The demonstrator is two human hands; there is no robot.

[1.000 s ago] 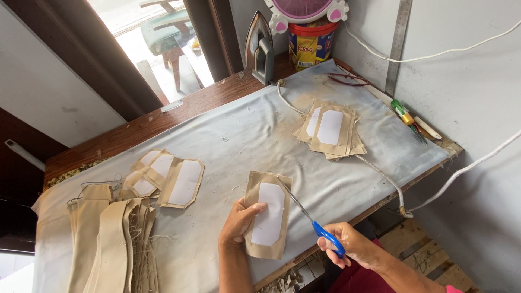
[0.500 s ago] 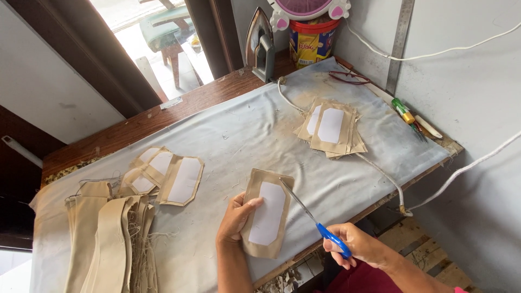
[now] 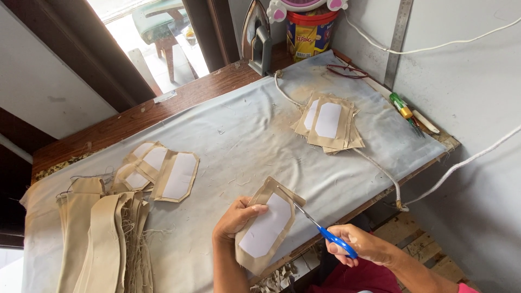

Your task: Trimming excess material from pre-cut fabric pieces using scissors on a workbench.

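My left hand (image 3: pixel 234 217) grips the left edge of a tan fabric piece with a white lining patch (image 3: pixel 266 227), near the table's front edge. My right hand (image 3: pixel 364 244) holds blue-handled scissors (image 3: pixel 324 230), whose blades reach the piece's upper right edge. A stack of similar tan pieces (image 3: pixel 328 121) lies at the right of the table. Other such pieces (image 3: pixel 163 171) lie at the left.
A grey cloth (image 3: pixel 233 130) covers the wooden table. Long tan strips (image 3: pixel 103 239) are piled at the front left. An iron (image 3: pixel 259 37) and a red-and-yellow tub (image 3: pixel 307 33) stand at the back. A white cord (image 3: pixel 374 163) crosses the right side. Small tools (image 3: pixel 408 113) lie by the wall.
The tan piece has shifted slightly in my left hand and tilted, and the scissors stay at its upper right edge.
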